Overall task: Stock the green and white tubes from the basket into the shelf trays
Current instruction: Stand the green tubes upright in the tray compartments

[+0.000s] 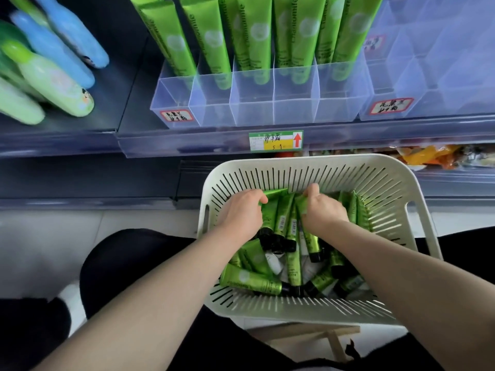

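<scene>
Two hands (241,212) curled, gripping tubes (271,219) (in basket (308,159))

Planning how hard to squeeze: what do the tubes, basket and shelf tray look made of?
Tubes: probably soft plastic, glossy metallic-green sheen. Basket: matte off-white moulded plastic, slotted walls. Tray: clear rigid plastic, seemingly acrylic; tubes show through.

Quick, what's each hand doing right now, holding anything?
Left hand: holds a green tube inside the basket.
Right hand: holds a second green tube there.
</scene>
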### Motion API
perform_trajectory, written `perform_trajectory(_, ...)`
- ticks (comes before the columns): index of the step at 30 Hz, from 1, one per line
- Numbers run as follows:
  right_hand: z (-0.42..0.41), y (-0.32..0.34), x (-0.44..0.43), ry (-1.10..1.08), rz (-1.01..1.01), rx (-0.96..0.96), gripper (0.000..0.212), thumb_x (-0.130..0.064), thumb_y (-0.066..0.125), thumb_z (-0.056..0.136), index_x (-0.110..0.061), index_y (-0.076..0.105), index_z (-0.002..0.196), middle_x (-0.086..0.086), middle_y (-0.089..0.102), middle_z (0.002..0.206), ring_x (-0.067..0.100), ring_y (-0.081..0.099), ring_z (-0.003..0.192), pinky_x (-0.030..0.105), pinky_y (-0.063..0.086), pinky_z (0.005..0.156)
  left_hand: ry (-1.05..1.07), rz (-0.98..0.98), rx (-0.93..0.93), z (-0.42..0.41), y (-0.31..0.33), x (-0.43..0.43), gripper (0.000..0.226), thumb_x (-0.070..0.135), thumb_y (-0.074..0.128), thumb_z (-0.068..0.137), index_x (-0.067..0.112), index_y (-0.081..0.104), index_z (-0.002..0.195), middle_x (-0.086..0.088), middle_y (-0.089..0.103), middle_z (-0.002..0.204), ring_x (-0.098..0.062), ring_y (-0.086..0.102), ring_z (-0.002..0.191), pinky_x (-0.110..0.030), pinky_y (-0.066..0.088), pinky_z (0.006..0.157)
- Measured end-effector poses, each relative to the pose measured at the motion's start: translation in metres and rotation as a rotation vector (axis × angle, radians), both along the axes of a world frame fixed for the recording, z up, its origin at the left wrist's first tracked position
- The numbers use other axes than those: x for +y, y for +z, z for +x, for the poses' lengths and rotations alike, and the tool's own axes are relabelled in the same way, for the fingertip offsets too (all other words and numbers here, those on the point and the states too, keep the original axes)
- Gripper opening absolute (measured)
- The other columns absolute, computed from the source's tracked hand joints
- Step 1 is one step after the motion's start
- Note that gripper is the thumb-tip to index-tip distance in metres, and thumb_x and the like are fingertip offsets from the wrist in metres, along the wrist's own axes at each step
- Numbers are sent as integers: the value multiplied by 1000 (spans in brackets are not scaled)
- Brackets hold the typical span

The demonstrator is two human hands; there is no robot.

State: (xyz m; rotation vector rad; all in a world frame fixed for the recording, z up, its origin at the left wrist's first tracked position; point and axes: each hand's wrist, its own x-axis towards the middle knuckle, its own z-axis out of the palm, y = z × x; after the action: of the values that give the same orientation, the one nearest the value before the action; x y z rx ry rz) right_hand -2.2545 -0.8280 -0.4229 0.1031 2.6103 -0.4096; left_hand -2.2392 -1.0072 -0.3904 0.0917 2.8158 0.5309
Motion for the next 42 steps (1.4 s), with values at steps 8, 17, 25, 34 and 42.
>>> perform_trajectory(8, 19, 20, 23, 55, -93, 83, 58, -27, 57, 80, -38, 42, 135, 0, 62, 116, 23, 62, 93, 28, 46, 64, -142, -357, -266, 1, -19, 25, 19, 22, 50, 95, 21, 62, 110, -5, 62, 105, -27, 49, 107, -42, 42, 82)
perform_trajectory(17, 34, 34, 39, 86, -143, 171, 52, -26, 58, 81, -37, 48, 131, 1, 60, 123, 26, 59, 107, 36, 51, 83, -144, -359, -264, 23, -24, 52, 18, 37, 65, 89, 20, 66, 84, 0, 61, 83, -20, 55, 78, -31, 45, 73)
perform_trajectory(25, 39, 43, 51, 76, -155, 197, 52, -27, 57, 86, -37, 45, 135, -1, 58, 121, 24, 59, 104, 35, 51, 80, 48, -233, -55, 12, -37, 61, 10, 18, 61, 93, 16, 59, 103, 3, 59, 86, -18, 54, 84, -27, 40, 54)
perform_trajectory(34, 43, 52, 65, 74, -149, 268, 49, -21, 54, 89, -34, 45, 135, -2, 55, 111, 24, 61, 93, 30, 47, 68, 136, -119, -261, -8, -39, 77, 41, 28, 53, 99, 10, 45, 135, -6, 60, 119, -24, 58, 101, -31, 41, 71)
perform_trajectory(42, 39, 49, 72, 29, -173, 270, 50, -21, 55, 88, -35, 45, 135, -1, 56, 109, 24, 60, 94, 33, 50, 70, 219, 47, -426, -18, -43, 87, 46, 14, 61, 93, 15, 51, 138, -7, 54, 138, -27, 56, 120, -38, 44, 101)
